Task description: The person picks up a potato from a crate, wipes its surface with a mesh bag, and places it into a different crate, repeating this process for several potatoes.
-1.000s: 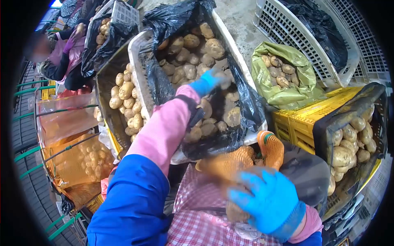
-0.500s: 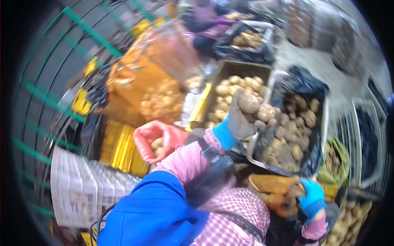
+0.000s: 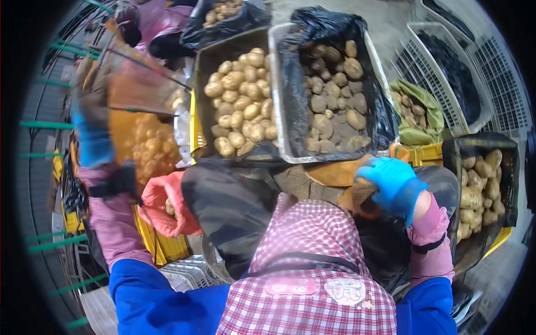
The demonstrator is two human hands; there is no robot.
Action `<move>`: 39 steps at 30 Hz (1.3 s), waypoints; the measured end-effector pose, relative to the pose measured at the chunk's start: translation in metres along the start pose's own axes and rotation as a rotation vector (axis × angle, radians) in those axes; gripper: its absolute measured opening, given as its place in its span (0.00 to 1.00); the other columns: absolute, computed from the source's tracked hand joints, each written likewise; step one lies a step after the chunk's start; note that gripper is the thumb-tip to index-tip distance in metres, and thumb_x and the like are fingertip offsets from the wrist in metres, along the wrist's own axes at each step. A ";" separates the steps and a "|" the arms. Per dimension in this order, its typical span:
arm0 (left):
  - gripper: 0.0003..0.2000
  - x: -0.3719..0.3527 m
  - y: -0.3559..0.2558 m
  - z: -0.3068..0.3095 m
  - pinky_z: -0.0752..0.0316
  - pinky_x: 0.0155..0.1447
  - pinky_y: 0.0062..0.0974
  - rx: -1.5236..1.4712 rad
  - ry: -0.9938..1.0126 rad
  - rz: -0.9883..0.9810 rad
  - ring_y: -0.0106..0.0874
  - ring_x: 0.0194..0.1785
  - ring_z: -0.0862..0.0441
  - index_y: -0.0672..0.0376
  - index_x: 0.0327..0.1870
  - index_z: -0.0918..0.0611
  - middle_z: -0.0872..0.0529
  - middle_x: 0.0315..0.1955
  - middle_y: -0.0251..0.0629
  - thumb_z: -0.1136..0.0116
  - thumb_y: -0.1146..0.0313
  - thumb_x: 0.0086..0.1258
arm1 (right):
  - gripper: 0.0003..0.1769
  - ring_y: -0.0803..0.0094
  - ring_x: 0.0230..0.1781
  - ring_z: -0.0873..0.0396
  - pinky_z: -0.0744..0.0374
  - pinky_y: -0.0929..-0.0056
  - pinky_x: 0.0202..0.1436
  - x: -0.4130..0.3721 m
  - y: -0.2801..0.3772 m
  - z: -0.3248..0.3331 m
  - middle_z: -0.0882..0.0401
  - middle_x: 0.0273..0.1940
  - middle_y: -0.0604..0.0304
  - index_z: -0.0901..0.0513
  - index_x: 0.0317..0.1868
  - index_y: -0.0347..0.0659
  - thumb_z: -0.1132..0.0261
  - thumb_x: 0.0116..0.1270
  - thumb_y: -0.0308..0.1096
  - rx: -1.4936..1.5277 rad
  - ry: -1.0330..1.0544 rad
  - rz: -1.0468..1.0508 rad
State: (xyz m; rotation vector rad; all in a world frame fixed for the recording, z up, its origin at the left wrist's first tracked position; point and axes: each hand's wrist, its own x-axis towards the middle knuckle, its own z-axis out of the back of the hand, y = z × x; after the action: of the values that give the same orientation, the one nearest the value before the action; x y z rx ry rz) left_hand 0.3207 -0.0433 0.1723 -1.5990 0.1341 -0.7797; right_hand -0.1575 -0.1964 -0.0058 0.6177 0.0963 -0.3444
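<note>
At far left, the person's left hand (image 3: 92, 111), in a grey-brown and blue glove, is reaching up before an orange mesh bag of potatoes (image 3: 146, 146). Blur is hiding its fingers, so how far they are opening, and whether they are holding anything, cannot be told. Below, a pink-red plastic sack (image 3: 163, 207) is gaping beside the knee. Rightward, a dark-lined bin of clean yellow potatoes (image 3: 245, 106) is standing lengthwise away from the person, its edge meeting a white crate (image 3: 274, 92) lined with black plastic, holding dusty potatoes and lying lengthwise the same way. Bare grey floor (image 3: 385, 25) is showing past the crate's far right corner.

Nearer, the right hand (image 3: 392, 183), in a bright blue glove, is curling partly closed around a dusty brown potato (image 3: 364, 191) over the lap, just beyond the crate's near edge. The potato's long axis is unclear under the fingers. Further right, a black-lined yellow crate (image 3: 479, 195) is holding more potatoes.
</note>
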 end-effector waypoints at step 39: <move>0.24 0.091 -0.038 0.228 0.12 0.53 0.45 -0.516 -0.367 0.393 0.51 0.49 0.14 0.71 0.50 0.20 0.14 0.48 0.56 0.58 0.54 0.79 | 0.27 0.44 0.57 0.22 0.23 0.54 0.62 -0.008 0.004 0.014 0.19 0.52 0.46 0.16 0.48 0.46 0.32 0.42 0.24 0.012 0.088 -0.017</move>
State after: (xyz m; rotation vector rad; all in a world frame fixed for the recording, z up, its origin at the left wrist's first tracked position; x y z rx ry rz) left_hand 0.5016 0.1087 0.2485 -2.0881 0.3930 -0.1376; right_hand -0.1635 -0.1996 0.0091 0.6441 0.1844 -0.3347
